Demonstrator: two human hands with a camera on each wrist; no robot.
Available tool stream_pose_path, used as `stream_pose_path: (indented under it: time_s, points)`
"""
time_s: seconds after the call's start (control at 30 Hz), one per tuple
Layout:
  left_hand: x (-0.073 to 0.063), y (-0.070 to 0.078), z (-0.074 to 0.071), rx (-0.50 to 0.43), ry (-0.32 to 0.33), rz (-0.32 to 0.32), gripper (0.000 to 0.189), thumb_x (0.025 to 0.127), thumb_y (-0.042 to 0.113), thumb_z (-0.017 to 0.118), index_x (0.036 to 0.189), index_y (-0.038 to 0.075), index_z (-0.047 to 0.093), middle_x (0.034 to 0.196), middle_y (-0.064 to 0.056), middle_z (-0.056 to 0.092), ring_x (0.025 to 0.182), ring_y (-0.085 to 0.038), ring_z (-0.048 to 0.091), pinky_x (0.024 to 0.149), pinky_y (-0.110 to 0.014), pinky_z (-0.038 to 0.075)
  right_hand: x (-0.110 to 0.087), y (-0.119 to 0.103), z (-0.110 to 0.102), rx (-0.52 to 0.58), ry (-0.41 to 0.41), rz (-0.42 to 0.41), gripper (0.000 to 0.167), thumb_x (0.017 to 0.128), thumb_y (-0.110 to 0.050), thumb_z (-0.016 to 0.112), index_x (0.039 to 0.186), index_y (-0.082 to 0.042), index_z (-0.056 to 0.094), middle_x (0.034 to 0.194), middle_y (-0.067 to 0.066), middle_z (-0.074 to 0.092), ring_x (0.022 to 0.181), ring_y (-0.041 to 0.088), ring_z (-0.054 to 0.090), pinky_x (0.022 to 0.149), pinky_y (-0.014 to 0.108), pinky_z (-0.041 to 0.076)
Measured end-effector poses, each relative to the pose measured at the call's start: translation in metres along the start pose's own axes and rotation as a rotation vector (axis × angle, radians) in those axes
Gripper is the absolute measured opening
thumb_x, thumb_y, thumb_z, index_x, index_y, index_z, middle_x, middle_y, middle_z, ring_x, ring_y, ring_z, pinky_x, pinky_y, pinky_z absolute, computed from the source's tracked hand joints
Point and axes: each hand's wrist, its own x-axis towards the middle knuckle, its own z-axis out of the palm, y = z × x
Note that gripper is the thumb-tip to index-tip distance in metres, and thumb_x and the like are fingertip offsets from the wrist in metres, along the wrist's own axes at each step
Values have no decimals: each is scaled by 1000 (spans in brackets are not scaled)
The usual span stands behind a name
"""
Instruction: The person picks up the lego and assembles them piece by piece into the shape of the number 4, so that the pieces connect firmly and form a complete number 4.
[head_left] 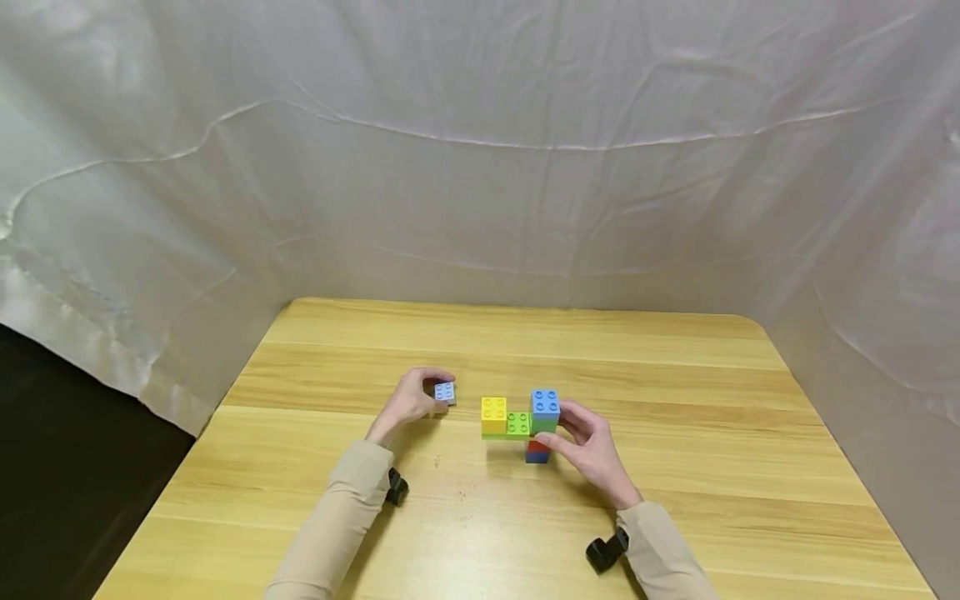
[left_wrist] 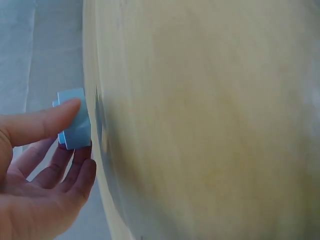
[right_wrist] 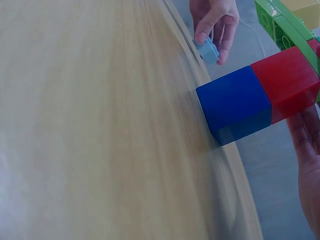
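Note:
Thumb and fingers of my left hand [head_left: 411, 398] pinch a light blue toy brick [head_left: 445, 392] by its sides, studs up, close over the table. To its right, my right hand [head_left: 594, 450] grips a stack of bricks at its upper part. From the bottom the stack has a dark blue brick [right_wrist: 234, 105], a red brick [right_wrist: 287, 82], a long light green brick [head_left: 517, 425] reaching out left, then a green brick [head_left: 544, 426] and a blue brick [head_left: 545, 403] on top. A yellow brick [head_left: 493, 412] sits on the light green brick's left end.
The wooden table [head_left: 480, 533] spreads beneath both hands. Pale fabric curtains [head_left: 480, 208] hang behind it and along both sides. Each wrist wears a small black camera [head_left: 606, 552].

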Motion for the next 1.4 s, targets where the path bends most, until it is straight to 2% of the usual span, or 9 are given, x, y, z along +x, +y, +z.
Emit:
stream_pose_path:
  time_s: [0.27,0.5,0.6,0.77,1.0,1.23,1.4]
  points:
    - [-3,-4,-4,-114,-29,35,53,75,-14,75,126,-6,64,126,-26,67,110,-35,66,101,-43,57,0,1,0,0,0,-1,44,86,5,74,126,14,57,118,-20,66,108,-2,64,99,13,53]
    - [-12,-1,-9,-263,-42,78,55,79,-10,75,131,-9,59,134,-30,61,114,-39,67,98,-36,59,1,3,0,31,-4,-31,41,86,3,74,125,1,64,120,-14,67,110,0,65,99,14,53]
    - [-16,2,-10,-313,-41,83,54,80,-9,75,131,-9,59,134,-29,61,114,-37,67,95,-31,60,0,3,1,30,-6,-19,41,86,4,74,125,2,63,120,-16,67,110,-1,64,99,14,53]
    - [-24,7,-11,-380,-59,100,52,82,-6,76,131,-8,60,134,-28,61,114,-32,68,94,-27,60,0,3,2,12,-1,-5,43,85,8,73,125,12,58,119,-17,67,110,-1,64,99,14,54]
    - [-31,16,-9,-451,-69,129,49,83,-2,78,129,-8,62,134,-27,61,111,-21,67,98,-25,58,0,1,2,5,-3,15,45,85,5,74,126,13,58,119,-18,67,110,-1,64,99,15,54]
    - [-43,31,-5,-472,-4,192,45,83,0,78,125,-6,65,122,-27,65,101,-12,64,103,-25,55,0,0,2,10,-7,5,46,85,6,74,127,13,57,119,-19,67,109,-1,64,99,15,54]
    - [-52,43,-1,-501,23,226,43,84,1,78,124,-6,66,116,-15,68,99,-12,62,99,-23,56,0,1,2,14,3,13,45,84,6,74,126,12,58,119,-17,67,109,-1,65,99,16,54]
